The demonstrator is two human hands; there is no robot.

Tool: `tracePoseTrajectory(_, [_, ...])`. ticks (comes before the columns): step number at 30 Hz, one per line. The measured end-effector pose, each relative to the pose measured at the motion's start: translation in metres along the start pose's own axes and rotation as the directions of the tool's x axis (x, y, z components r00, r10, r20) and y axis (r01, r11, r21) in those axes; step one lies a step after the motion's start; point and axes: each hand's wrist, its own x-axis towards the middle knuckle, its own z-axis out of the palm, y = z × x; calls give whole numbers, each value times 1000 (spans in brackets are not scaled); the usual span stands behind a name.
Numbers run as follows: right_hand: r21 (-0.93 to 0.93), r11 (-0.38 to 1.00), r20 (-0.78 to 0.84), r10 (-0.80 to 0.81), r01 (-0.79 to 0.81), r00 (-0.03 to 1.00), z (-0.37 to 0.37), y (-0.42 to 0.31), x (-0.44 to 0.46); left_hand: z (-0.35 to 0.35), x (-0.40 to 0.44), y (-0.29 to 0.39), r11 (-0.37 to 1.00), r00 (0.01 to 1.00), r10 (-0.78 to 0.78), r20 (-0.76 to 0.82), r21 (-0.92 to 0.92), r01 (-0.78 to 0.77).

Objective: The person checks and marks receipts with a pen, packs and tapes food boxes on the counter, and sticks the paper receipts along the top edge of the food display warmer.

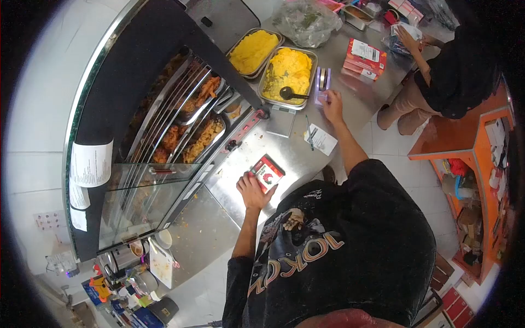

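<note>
Left hand (255,191): fingers spread, touching red box (269,171). Right hand (332,106): curled at purple tape dispenser (319,98), grip unclear. Left of that hand: metal tray (284,104), yellow food (289,63), black spoon (286,93) inside.

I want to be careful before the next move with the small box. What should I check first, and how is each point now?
1. Left hand touching the small box: ok, it is at the box's edge.
2. Box lying flat, printed side up: ok.
3. Right hand at the purple tape dispenser: ok, the fingers are at its near end.
4. Piece of tape ready: cannot tell, the fingers hide that end.
5. Pen and paper apart from the box: ok.
6. Black spoon out of the yellow food: not ok, it lies in it.
</note>
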Motion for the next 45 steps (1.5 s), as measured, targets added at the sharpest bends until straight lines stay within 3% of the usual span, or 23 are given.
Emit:
tracePoseTrajectory(1, [21, 1000, 37, 2, -2, 999, -13, -3, 3, 1, -1, -1, 1000, 1000, 2, -8, 1, -2])
tracePoseTrajectory(2, [-93, 987, 150, 147, -134, 978, -30, -4, 6, 2, 0, -1, 1000, 1000, 2, -19, 3, -2])
tracePoseTrajectory(5, [26, 995, 274, 86, -96, 958, -39, 56, 22, 3, 0, 0, 1000, 1000, 8, -25, 30, -8])
tracePoseTrajectory(7, [0, 867, 324, 471, -498, 821, -51, 13, 34, 3, 1, 0, 1000, 1000, 4, -22, 5, -4])
tracePoseTrajectory(9, [85, 643, 316, 707, -761, 632, -63, -52, 38, 2, 1, 2, 1000, 1000, 4, -15, 2, -4])
tracePoseTrajectory(12, [153, 734, 229, 624, -661, 747, -29, -14, 37, 0, 2, 2, 1000, 1000, 5, -5, 18, -5])
tracePoseTrajectory(15, [565, 573, 171, 622, -593, 764, -17, -13, 14, 0, 1, 2, 1000, 1000, 4, -8, 28, -4])
tracePoseTrajectory(17, [372, 874, -177, 399, -314, 900, 18, 34, -11, 2, 1, 2, 999, 999, 6, -39, 49, -4])
tracePoseTrajectory(18, [219, 961, -315, 234, -169, 920, 29, 51, -23, 3, 1, 2, 999, 999, 9, -38, 41, -8])
tracePoseTrajectory(21, [85, 990, -255, 127, -108, 959, 2, 16, -38, 3, -2, -1, 1000, 1000, 11, -27, 29, -10])
tracePoseTrajectory(22, [345, 916, -120, 261, -207, 958, -1, 15, -36, 2, -1, -1, 1000, 1000, 10, -29, 25, -9])
tracePoseTrajectory(24, [717, 554, 223, 393, -423, 892, -18, 18, -29, 1, 1, 0, 999, 999, 16, -36, 32, -15])
tracePoseTrajectory(27, [809, 271, 407, 383, -522, 829, -52, -6, -24, 1, 1, 0, 999, 1000, 10, -26, 48, -9])
tracePoseTrajectory(30, [823, 181, 484, 271, -538, 832, -69, -3, -28, 4, 0, -3, 999, 999, 14, -29, 48, -12])
tracePoseTrajectory(33, [792, 305, 445, 306, -529, 842, -59, 13, -35, 3, 0, -2, 1000, 1000, 4, -28, 30, -3])
tracePoseTrajectory(36, [653, 582, 358, 328, -485, 874, -59, 17, -33, 3, 1, -1, 1000, 999, 3, -38, 29, -2])
tracePoseTrajectory(39, [305, 874, 232, 316, -377, 920, -64, 6, -26, 5, -1, -4, 999, 1000, -1, -14, 37, 1])
tracePoseTrajectory(40, [126, 963, 116, 225, -239, 967, -61, 25, -24, 2, 2, 0, 1000, 1000, -1, -12, 25, 2])
tracePoseTrajectory(42, [-265, 963, -2, -49, 47, 999, -58, 60, -26, -2, 2, 2, 1000, 1000, -17, -6, 0, 17])
tracePoseTrajectory(44, [-326, 943, -172, 4, -61, 985, -61, 44, -29, -1, 0, -3, 1000, 1000, 2, 1, -12, -2])
tracePoseTrajectory(45, [-265, 950, -223, 108, -167, 969, -65, 17, -34, -4, 1, -2, 998, 999, -14, -31, -63, 12])
